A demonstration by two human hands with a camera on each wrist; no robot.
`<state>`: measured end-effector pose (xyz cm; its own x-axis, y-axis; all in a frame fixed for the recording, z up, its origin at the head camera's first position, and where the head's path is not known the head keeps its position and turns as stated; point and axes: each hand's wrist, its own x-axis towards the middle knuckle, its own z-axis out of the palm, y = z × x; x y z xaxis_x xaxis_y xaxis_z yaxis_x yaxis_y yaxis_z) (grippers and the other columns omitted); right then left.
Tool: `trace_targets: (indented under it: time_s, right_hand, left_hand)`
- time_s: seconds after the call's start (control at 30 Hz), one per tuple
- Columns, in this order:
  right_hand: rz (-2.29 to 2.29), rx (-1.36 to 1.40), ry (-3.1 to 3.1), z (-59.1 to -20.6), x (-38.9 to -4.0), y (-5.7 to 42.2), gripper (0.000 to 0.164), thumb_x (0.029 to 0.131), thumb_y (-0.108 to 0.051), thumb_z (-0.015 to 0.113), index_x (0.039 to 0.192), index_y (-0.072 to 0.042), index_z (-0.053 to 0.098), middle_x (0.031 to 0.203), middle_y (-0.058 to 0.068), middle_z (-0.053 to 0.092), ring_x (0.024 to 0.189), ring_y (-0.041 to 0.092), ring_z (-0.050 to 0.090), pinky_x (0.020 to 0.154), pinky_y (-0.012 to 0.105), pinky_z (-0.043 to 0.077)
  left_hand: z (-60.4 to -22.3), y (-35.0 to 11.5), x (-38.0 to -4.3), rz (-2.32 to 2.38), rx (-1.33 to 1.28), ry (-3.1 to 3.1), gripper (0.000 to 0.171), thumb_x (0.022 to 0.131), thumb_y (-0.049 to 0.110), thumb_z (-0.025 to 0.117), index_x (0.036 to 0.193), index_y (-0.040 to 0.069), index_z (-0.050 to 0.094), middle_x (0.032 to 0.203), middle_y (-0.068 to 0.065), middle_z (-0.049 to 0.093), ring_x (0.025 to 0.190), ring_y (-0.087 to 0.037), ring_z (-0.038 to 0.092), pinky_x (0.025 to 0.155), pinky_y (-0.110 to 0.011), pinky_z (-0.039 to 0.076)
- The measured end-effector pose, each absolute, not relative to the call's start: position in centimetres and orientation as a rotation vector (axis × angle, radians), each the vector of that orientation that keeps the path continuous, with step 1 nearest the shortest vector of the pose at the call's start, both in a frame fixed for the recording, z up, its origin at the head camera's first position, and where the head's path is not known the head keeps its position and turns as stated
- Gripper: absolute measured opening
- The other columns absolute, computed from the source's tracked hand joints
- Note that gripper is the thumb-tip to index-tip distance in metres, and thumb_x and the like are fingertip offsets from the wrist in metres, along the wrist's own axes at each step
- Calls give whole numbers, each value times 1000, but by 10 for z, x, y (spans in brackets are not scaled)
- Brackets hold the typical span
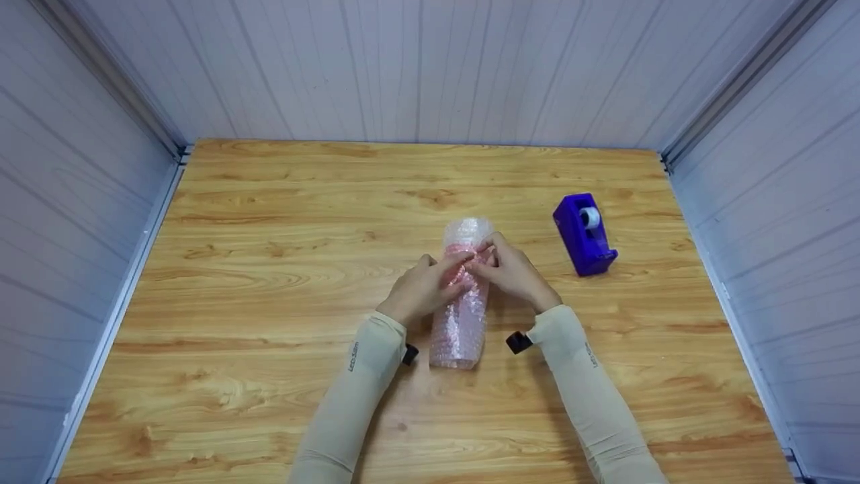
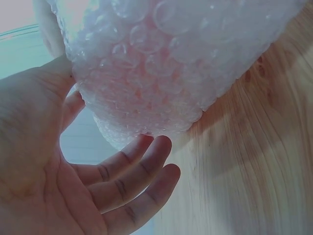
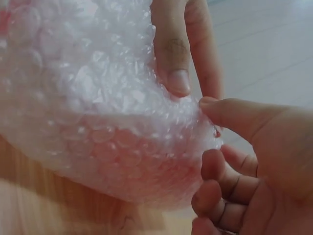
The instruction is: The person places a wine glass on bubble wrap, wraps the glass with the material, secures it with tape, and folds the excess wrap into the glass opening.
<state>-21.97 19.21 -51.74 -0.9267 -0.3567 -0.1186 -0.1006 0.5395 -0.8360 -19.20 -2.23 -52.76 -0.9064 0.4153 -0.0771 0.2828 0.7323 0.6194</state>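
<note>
A long roll of clear bubble wrap [image 1: 458, 333] lies on the table, with something pink or red showing through it. My left hand [image 1: 420, 289] holds its left side, and that thumb presses on the wrap's top in the right wrist view. Several curved fingers [image 2: 142, 171] reach along the underside in the left wrist view. From the other side, my right hand [image 1: 516, 274] pinches the edge of the bubble wrap [image 3: 117, 132] between thumb and fingers. The two hands meet over the roll's upper half, partly covering it. Its inner contents are blurred by the bubbles.
A purple tape dispenser [image 1: 583, 238] with a white tape roll [image 1: 589, 218] stands to the right of the hands on the wood-grain table [image 1: 269, 323]. Pale panel walls [image 1: 416, 74] enclose the table at the back and both sides. Both forearms wear light sleeves [image 1: 578, 356].
</note>
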Motion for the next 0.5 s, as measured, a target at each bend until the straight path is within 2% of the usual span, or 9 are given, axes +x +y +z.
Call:
trace_targets:
  time_s: [0.37,0.5]
  right_hand:
    - [-1554,-331,2360,-530,-218,199,39,96,-31,69,125,-11,53,76,3,54,67,16,48,60,26,40]
    - [-1565,-347,2370,-531,-218,199,41,96,-32,70,126,-9,54,74,3,53,63,15,46,57,25,38]
  left_hand:
    - [-530,-25,-193,942,578,2715,59,98,54,57,152,46,36,117,-17,55,89,-26,60,72,-43,52]
    - [-531,-25,-193,958,588,2687,56,100,52,53,153,46,35,118,-18,53,89,-27,60,72,-44,53]
